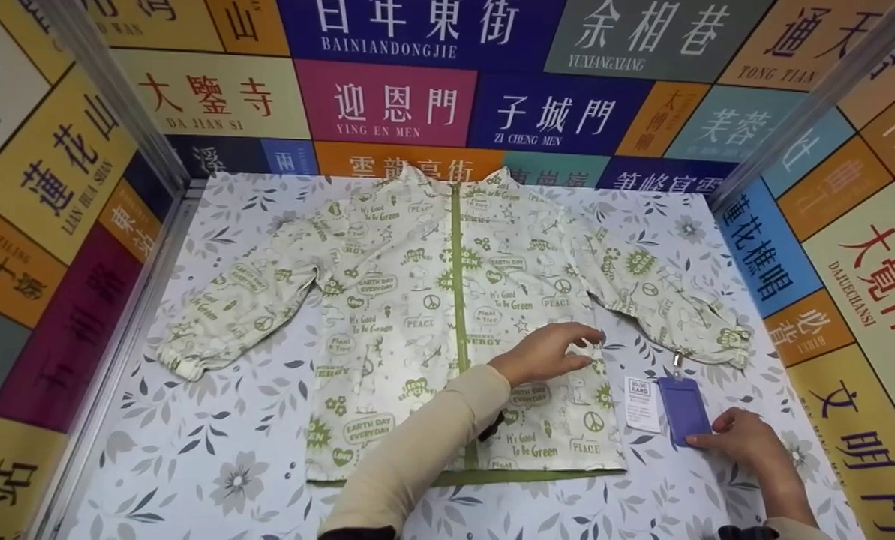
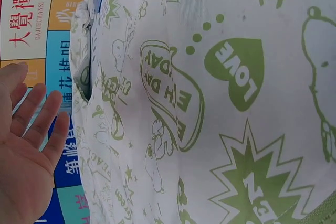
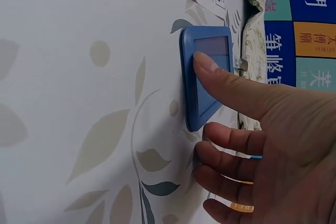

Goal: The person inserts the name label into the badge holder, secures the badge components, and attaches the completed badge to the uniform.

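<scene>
A blue-purple badge holder (image 1: 683, 409) with a metal clip (image 1: 677, 361) lies on the floral surface, right of a pale jacket. My right hand (image 1: 751, 446) has its thumb on the holder's face near the lower edge and its curled fingers at the side edge, in the right wrist view too. The jacket (image 1: 387, 315), white with green print and a green zip strip, is spread flat with its sleeves out. Over its lower right front hovers my left hand (image 1: 545, 351), fingers loosely bent and holding nothing. In the left wrist view that hand (image 2: 26, 145) shows an exposed palm.
Left of the holder lies a small white printed card (image 1: 642, 405). The right sleeve cuff (image 1: 734, 349) ends just above the clip. Panels with large Chinese characters (image 1: 402, 105) wall the surface (image 1: 244, 435) at the back and both sides.
</scene>
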`<state>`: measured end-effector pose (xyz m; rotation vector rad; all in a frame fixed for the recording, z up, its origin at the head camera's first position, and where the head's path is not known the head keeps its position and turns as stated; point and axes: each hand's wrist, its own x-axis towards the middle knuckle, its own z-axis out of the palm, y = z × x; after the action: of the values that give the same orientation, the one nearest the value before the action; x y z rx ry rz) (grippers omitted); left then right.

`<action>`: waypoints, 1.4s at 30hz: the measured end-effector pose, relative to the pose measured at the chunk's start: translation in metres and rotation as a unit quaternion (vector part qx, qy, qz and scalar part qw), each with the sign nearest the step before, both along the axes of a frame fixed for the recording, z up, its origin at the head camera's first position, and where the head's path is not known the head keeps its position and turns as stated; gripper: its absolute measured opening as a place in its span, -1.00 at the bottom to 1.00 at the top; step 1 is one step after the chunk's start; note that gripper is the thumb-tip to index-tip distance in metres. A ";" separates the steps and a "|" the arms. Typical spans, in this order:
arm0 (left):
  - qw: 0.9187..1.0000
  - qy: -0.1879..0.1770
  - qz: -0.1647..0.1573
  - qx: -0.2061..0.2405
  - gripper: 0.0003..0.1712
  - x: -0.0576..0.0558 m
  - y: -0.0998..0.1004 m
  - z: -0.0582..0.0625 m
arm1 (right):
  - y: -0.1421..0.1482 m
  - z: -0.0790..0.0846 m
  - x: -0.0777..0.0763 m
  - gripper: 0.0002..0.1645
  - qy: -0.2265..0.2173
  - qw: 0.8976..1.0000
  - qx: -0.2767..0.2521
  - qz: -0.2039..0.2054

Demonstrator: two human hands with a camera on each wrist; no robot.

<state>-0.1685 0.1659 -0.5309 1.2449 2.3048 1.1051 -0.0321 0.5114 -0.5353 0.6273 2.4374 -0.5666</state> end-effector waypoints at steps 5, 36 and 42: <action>1.000 0.001 0.001 -0.006 -0.47 0.001 0.001 -0.001 | -0.001 0.000 0.002 -0.10 0.022 1.000 0.002 0.013; 1.000 -0.009 0.004 -0.001 -0.49 -0.002 -0.003 0.000 | 0.017 0.001 0.018 -0.27 0.077 0.992 -0.095 -0.023; 1.000 -0.009 0.006 -0.007 -0.48 -0.001 -0.004 0.000 | 0.020 -0.001 0.021 -0.38 0.079 0.990 -0.115 -0.026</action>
<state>-0.1695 0.1620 -0.5310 1.2133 2.3063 1.0973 -0.0110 0.5318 -0.5364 0.5693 2.4578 -0.9353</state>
